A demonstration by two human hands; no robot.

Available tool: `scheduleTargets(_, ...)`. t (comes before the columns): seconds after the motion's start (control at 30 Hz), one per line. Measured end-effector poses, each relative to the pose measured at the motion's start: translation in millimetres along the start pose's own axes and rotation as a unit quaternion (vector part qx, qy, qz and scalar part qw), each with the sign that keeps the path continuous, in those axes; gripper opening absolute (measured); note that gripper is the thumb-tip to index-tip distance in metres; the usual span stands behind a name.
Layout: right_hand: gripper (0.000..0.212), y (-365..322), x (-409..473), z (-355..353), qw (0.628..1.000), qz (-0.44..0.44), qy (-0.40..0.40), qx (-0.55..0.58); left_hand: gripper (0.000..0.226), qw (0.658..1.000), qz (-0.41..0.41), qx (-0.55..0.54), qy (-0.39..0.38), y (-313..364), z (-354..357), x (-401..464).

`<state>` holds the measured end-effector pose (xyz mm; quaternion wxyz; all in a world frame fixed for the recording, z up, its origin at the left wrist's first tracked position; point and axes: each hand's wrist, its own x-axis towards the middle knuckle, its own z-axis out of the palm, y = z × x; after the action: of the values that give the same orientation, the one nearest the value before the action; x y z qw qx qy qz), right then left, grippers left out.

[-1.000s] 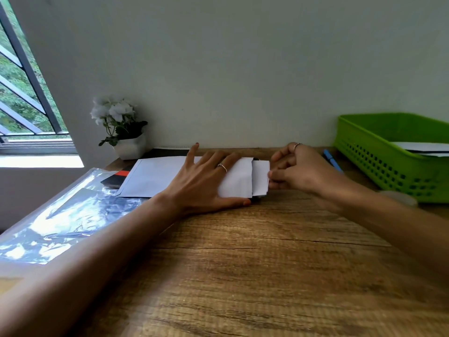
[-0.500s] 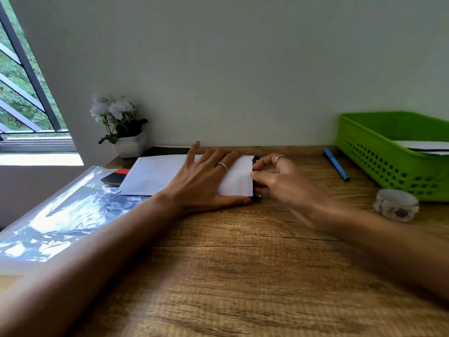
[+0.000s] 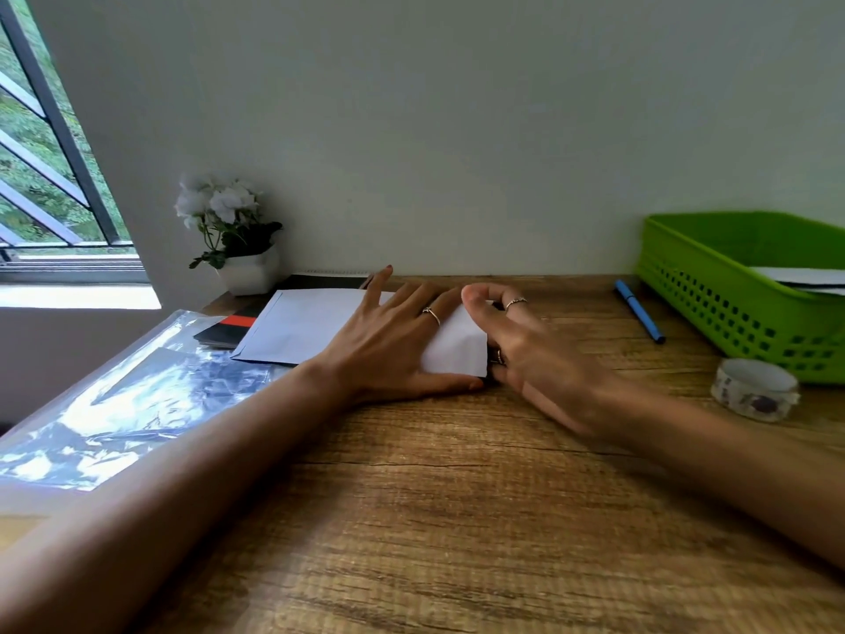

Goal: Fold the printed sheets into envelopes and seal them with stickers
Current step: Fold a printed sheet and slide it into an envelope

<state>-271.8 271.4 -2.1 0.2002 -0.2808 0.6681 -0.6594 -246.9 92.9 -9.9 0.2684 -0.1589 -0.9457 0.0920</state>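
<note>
A white envelope lies flat at the back of the wooden desk. My left hand presses on it with straight, spread fingers. My right hand is at the envelope's right end, with the thumb on top and the fingers curled round that end. No folded sheet shows outside the envelope. A roll of patterned sticker tape stands on the desk to the right, apart from both hands. A clear plastic sleeve with printed sheets lies at the left.
A green perforated basket holding white paper sits at the far right, with a blue pen beside it. A potted white flower stands by the wall. A black and red notebook lies under the envelope's left end.
The white folded sheet that stuck out of the envelope's right end has gone inside. My right hand moved left to that end. My left hand stayed in place.
</note>
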Motion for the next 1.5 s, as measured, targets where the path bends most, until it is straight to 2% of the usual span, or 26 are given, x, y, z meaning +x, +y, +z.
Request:
scheduleTargets(0.07,0.070,-1,-1,-1,1.000,0.002,-0.014,-0.007,0.093,1.000,0.004,0.000,-0.001,0,0,0)
scheduleTargets(0.13,0.066,-2,-3,-2,1.000,0.005,-0.022,-0.017,0.094,1.000,0.005,-0.001,-0.007,0,-1,0)
scheduleTargets(0.23,0.041,-4,-3,-4,0.997,-0.013,-0.003,-0.078,0.096,1.000,0.005,-0.005,-0.019,0,-1,1)
scheduleTargets(0.33,0.016,-13,1,-17,0.982,-0.079,0.081,-0.149,0.096,1.000,-0.001,-0.004,-0.026,0,-2,0)
scheduleTargets(0.4,0.029,-16,4,-35,0.956,-0.134,0.113,-0.234,0.096,0.999,-0.005,0.002,-0.034,-1,-3,0)
scheduleTargets(0.47,0.044,-14,8,-51,0.929,-0.156,0.113,-0.316,0.098,0.999,-0.008,0.004,-0.041,-1,-5,-1)
scheduleTargets(0.63,0.066,4,8,-64,0.907,-0.124,0.007,-0.402,0.107,0.998,0.003,-0.046,-0.035,5,-10,-1)
scheduleTargets(0.7,0.064,8,6,-62,0.907,-0.132,-0.007,-0.400,0.107,0.997,0.018,-0.060,-0.034,7,-12,0)
scheduleTargets(0.8,0.048,6,4,-59,0.915,-0.158,-0.010,-0.372,0.103,0.997,0.043,-0.059,-0.021,10,-14,4)
scheduleTargets(0.87,0.042,6,3,-58,0.902,-0.187,-0.009,-0.388,0.099,0.997,0.052,-0.049,-0.013,11,-14,5)
scheduleTargets(0.97,0.037,9,6,-60,0.888,-0.217,0.033,-0.403,0.090,0.997,0.074,-0.012,-0.001,8,-14,5)
scheduleTargets(1.1,0.033,9,5,-61,0.883,-0.255,0.086,-0.385,0.062,0.982,0.151,0.065,0.089,7,-10,5)
scheduleTargets(1.23,0.027,9,4,-61,0.885,-0.265,0.106,-0.367,0.064,0.971,0.165,0.053,0.166,15,-12,4)
scheduleTargets(1.37,0.025,7,3,-62,0.909,-0.244,0.068,-0.330,0.060,0.956,0.195,0.071,0.207,16,-18,2)
scheduleTargets(1.5,0.023,9,4,-65,0.952,-0.202,0.030,-0.229,0.053,0.958,0.185,0.076,0.205,16,-19,4)
